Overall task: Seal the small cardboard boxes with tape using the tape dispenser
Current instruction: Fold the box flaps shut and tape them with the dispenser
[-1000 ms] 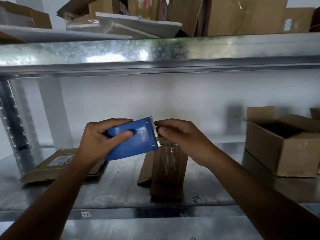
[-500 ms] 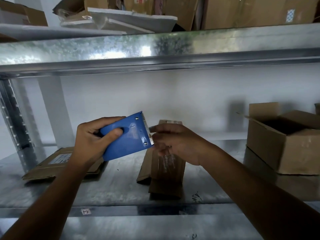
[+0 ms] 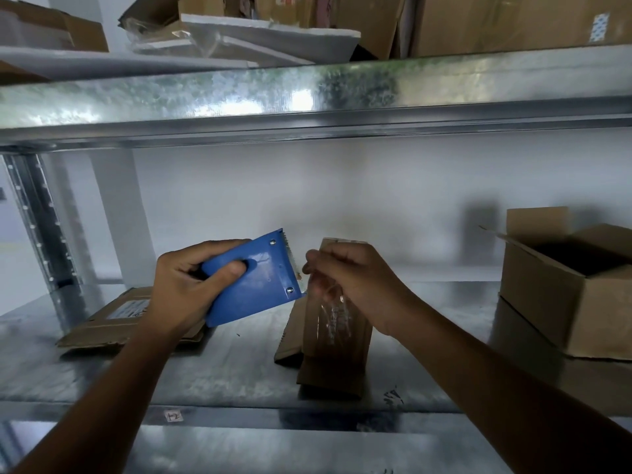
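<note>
My left hand (image 3: 184, 289) grips the blue tape dispenser (image 3: 253, 278), thumb pressed across its flat side and fingers wrapped behind. Its toothed edge points right, toward my right hand (image 3: 355, 285). That hand is just beside the teeth, fingers bent, pinching a clear strip of tape (image 3: 330, 314) that hangs crumpled below my fingertips. The strip is blurred, so I cannot tell whether it is joined to the dispenser.

Both hands are raised above the metal shelf (image 3: 222, 371). Just behind my right hand, and partly hidden by it, one small cardboard box (image 3: 337, 350) stands upright on the shelf, below and to the right of the one dispenser.

Farther left lies one flattened carton (image 3: 113, 319) with a white label. Well apart at the right, one open box (image 3: 561, 295) sits with its flaps up. The upper shelf (image 3: 307, 97) carries several more cartons, which I cannot count exactly.
</note>
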Motion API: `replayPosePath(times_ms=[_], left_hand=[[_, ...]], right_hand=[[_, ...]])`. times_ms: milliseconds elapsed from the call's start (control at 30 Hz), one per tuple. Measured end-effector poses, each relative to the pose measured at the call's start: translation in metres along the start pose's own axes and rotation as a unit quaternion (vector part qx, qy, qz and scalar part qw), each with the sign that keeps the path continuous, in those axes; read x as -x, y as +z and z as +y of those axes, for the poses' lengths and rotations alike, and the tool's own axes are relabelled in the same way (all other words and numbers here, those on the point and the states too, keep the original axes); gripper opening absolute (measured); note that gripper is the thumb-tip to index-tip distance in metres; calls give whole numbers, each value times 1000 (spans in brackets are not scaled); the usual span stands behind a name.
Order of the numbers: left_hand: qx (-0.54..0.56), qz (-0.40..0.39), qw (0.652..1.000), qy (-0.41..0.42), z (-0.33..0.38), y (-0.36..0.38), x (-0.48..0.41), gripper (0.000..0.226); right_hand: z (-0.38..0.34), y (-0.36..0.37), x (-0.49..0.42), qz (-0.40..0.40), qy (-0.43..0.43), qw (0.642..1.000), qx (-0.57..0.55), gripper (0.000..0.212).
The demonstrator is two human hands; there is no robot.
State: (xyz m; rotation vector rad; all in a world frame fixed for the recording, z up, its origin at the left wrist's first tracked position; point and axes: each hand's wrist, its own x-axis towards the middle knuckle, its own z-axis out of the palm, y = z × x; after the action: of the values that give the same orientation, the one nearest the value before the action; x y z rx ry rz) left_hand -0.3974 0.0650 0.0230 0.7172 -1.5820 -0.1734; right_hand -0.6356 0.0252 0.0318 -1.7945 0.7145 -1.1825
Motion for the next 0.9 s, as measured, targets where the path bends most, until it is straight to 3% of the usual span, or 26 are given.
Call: replayPosePath(times_ms=[200, 467, 633, 900], left_hand=[[-3, -23, 999, -30, 3, 5, -5, 24], [-65, -142, 987, -27, 9, -27, -28, 23], [-77, -198, 976, -45, 4, -34, -45, 23], [-130, -269, 951, -77, -12, -39, -85, 17]], right_hand=[[3, 3, 6, 94, -95, 988, 83, 22], [9, -9, 35, 209, -68, 975, 12, 35], [16, -5, 44, 256, -29, 966, 1, 35], [27, -25, 53, 361, 112, 923, -67, 27]])
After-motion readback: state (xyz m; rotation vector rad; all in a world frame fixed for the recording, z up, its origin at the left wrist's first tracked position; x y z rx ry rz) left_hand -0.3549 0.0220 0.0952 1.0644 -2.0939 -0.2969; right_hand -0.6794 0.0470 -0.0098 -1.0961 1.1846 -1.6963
